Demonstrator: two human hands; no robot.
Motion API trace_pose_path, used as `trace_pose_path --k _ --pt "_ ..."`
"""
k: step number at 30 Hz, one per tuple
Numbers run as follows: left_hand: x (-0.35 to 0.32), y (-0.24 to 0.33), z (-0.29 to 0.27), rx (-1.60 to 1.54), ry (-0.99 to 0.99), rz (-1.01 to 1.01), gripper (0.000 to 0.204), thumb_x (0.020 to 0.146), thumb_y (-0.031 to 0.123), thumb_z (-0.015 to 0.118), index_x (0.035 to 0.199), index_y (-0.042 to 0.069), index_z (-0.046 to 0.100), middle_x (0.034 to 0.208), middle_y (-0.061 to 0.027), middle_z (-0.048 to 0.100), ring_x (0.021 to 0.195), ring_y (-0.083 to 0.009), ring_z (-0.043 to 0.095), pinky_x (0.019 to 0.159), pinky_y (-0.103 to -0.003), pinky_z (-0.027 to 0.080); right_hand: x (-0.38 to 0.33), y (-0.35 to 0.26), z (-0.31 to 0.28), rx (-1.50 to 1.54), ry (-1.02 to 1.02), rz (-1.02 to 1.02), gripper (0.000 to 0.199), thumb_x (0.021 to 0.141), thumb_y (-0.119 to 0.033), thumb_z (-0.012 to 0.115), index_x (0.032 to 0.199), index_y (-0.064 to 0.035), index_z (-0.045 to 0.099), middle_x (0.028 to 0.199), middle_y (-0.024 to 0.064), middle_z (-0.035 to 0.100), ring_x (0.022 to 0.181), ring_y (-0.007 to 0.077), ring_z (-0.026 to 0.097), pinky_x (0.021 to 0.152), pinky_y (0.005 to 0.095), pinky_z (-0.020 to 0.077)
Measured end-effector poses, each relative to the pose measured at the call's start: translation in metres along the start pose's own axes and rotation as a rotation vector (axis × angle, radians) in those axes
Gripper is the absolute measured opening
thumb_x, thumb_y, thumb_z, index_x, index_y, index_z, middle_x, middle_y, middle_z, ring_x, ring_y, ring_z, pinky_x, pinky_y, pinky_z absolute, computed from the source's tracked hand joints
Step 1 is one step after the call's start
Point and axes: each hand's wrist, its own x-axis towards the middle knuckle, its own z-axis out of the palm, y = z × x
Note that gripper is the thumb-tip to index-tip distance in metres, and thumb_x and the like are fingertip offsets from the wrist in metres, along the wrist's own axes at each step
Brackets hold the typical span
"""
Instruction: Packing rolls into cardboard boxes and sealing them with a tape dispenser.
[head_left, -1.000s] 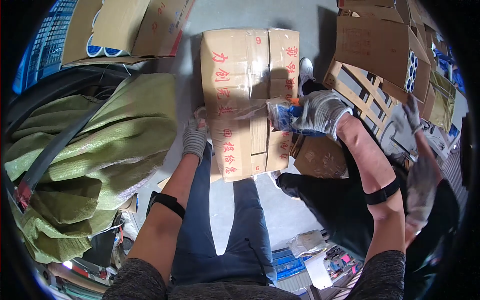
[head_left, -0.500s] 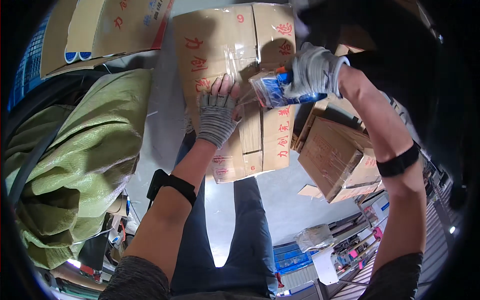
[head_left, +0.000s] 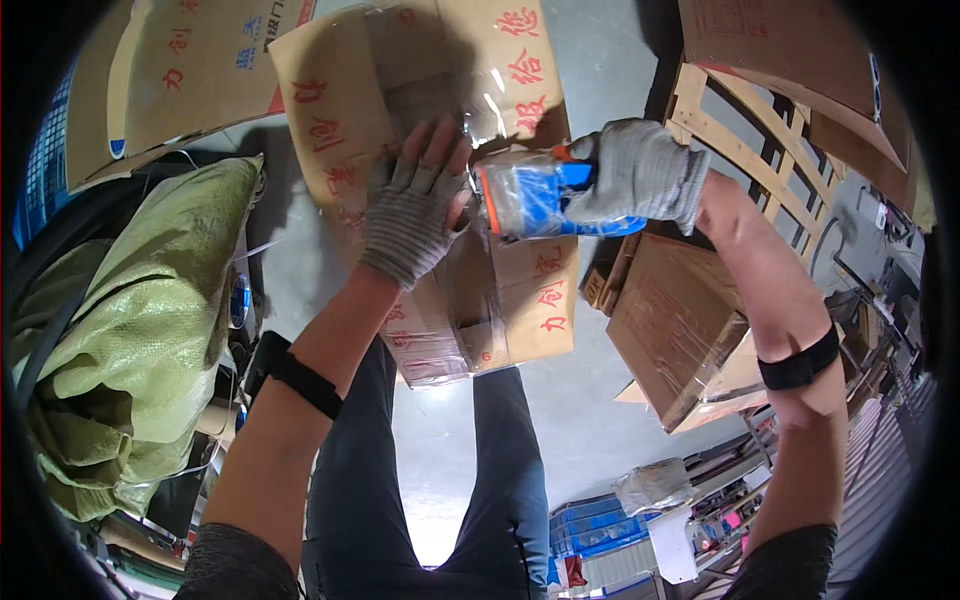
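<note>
In front of me lies a brown cardboard carton with red printing and shiny clear tape along its middle seam. My left hand, in a grey striped glove with bare fingertips, rests on the carton's top with its fingers stretched out. A blue tape gun with orange parts is in my right hand, which wears a grey glove and has its fingers wrapped round the handle. The front of the tape gun is over the carton's top, just right of my left hand. Whether it touches the carton, I cannot tell.
Green woven sacking lies at left, below another carton. A taped carton stands right of my work. Beyond it are a wooden pallet and a large carton. Shelving and a blue crate are at lower right.
The view has shifted, and the carton appears farther left and tilted. My left hand lies flatter, and the tape gun is close beside it. A dark shape at upper right is gone, revealing the pallet.
</note>
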Motion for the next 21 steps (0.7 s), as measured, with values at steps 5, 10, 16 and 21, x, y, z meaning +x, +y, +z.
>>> trace_pose_path --k 5,10,16,21 --pt "0.021 0.017 0.029 -0.004 -0.015 0.072 0.051 0.087 0.028 0.050 0.137 0.023 0.042 0.147 -0.0050 0.032 0.134 -0.0278 0.031 0.102 -0.054 0.028 -0.045 0.096 0.020 0.031 0.013 0.125 0.051 0.064 -0.046 0.065 0.097 -0.0082 0.070 0.067 0.0144 0.065 0.059 0.0278 0.063 0.060 0.0376 0.0512" --pt "0.019 0.000 0.029 0.168 -0.111 0.086 0.050 0.087 0.030 0.049 0.136 0.022 0.043 0.148 -0.0062 0.031 0.133 -0.0292 0.032 0.101 -0.059 0.025 -0.068 0.186 0.081 0.338 0.192 0.133 0.036 0.070 -0.035 0.064 0.091 -0.0056 0.069 0.060 0.0086 0.062 0.051 0.0166 0.058 0.053 0.0322 0.0484" --pt "0.036 0.022 0.044 0.099 -0.080 0.085 0.057 0.090 0.049 0.038 0.138 0.019 0.040 0.149 -0.0109 0.028 0.133 -0.0334 0.031 0.101 -0.061 0.021 -0.009 0.178 0.079 0.172 0.084 0.397 0.040 0.066 -0.039 0.071 0.080 -0.0008 0.068 0.061 0.0150 0.060 0.060 0.0259 0.060 0.059 0.0381 0.0478" --pt "0.038 0.009 0.043 0.141 -0.056 0.088 0.058 0.091 0.053 0.034 0.138 0.019 0.041 0.148 -0.0126 0.030 0.132 -0.0356 0.032 0.101 -0.062 0.021 0.068 0.137 0.065 0.144 -0.047 0.331 0.038 0.068 -0.037 0.066 0.084 -0.0024 0.069 0.074 0.0195 0.063 0.063 0.0293 0.059 0.064 0.0383 0.0491"
